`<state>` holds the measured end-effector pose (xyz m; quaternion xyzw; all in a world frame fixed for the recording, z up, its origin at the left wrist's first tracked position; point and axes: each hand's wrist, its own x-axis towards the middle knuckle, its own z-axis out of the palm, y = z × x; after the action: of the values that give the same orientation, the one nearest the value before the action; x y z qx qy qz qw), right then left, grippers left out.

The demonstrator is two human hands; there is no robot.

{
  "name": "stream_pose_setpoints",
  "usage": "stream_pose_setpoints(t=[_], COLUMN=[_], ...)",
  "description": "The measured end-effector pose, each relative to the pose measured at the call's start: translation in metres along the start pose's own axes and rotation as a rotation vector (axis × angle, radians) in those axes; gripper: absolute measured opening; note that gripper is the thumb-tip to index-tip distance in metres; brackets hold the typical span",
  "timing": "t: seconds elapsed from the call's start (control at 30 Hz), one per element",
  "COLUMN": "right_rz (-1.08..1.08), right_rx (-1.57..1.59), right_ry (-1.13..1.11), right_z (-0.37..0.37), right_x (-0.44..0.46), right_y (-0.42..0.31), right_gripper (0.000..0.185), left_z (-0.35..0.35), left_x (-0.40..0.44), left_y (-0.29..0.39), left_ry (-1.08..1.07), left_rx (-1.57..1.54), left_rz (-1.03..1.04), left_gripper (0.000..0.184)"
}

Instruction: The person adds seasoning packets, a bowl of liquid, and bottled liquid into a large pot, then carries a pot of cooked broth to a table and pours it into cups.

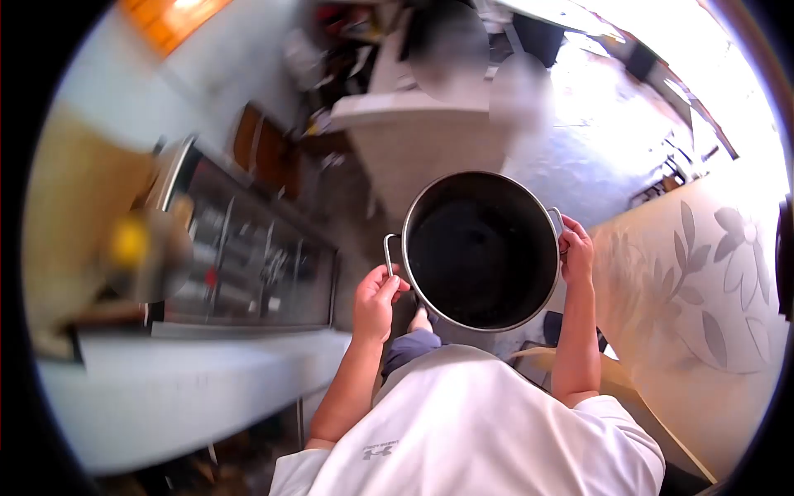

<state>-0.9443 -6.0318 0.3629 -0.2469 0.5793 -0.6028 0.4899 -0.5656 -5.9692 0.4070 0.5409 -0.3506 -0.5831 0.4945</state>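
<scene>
A large round metal stockpot [482,256] hangs in front of my body, carried between both hands. Its inside looks very dark, and I cannot make out whether that is liquid or the bare bottom. My left hand [377,307] is closed around the loop handle on the pot's left side, thumb on top. On the opposite side, my right hand [576,248] grips the other loop handle, its fingers wrapped and partly hidden by the rim. The pot seems roughly level, with its mouth facing up toward me.
A glass-fronted cabinet [240,256] stands left, above a pale counter [198,388]. Ahead is a light counter [422,136] with blurred items on it. A panel with a flower pattern [695,281] rises close on my right. Bright floor [595,149] shows beyond.
</scene>
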Motion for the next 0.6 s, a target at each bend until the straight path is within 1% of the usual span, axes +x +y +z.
stream_pose_setpoints(t=[0.03, 0.07, 0.17, 0.23, 0.27, 0.3, 0.37, 0.4, 0.5, 0.53, 0.6], right_rz=[-0.017, -0.06, -0.175, -0.217, -0.206, -0.237, -0.247, -0.282, -0.363, -0.372, -0.357], right_rx=[-0.008, 0.007, 0.04, 0.174, 0.139, 0.137, 0.211, 0.235, 0.343, 0.349, 0.362], right_ry=[0.079, 0.157, 0.342, 0.499, 0.498, 0.568, 0.699, 0.754, 0.857, 0.917, 0.971], right_z=[-0.015, -0.025, -0.09, -0.132, -0.149, -0.128, -0.179, -0.198, -0.251, -0.251, -0.282], right_x=[0.015, 0.014, 0.054, 0.07, 0.068, 0.063, 0.082, 0.093, 0.128, 0.144, 0.162], right_y=[-0.015, -0.019, -0.063, -0.09, -0.11, -0.091, -0.11, -0.11, -0.101, -0.095, -0.105], right_gripper=[0.032, 0.032, 0.031, 0.029, 0.029, 0.028, 0.024, 0.024, 0.02, 0.019, 0.019], left_z=[0.026, 0.035, 0.139, 0.215, 0.254, 0.245, 0.34, 0.375, 0.474, 0.492, 0.553], left_x=[0.032, 0.056, 0.14, 0.191, 0.211, 0.248, 0.27, 0.287, 0.336, 0.359, 0.378], left_y=[0.006, 0.01, 0.031, 0.039, 0.041, 0.028, 0.03, 0.024, -0.001, -0.015, -0.027], left_ry=[-0.074, -0.158, -0.398, -0.532, -0.584, -0.635, -0.688, -0.736, -0.843, -0.868, -0.91], left_rx=[0.019, 0.035, 0.069, 0.071, 0.073, 0.04, 0.033, 0.033, 0.058, 0.068, 0.094], left_rz=[-0.005, -0.008, -0.016, -0.046, -0.071, -0.072, -0.09, -0.113, -0.141, -0.146, -0.136], left_gripper=[0.024, 0.024, 0.023, 0.022, 0.02, 0.019, 0.017, 0.017, 0.017, 0.017, 0.018])
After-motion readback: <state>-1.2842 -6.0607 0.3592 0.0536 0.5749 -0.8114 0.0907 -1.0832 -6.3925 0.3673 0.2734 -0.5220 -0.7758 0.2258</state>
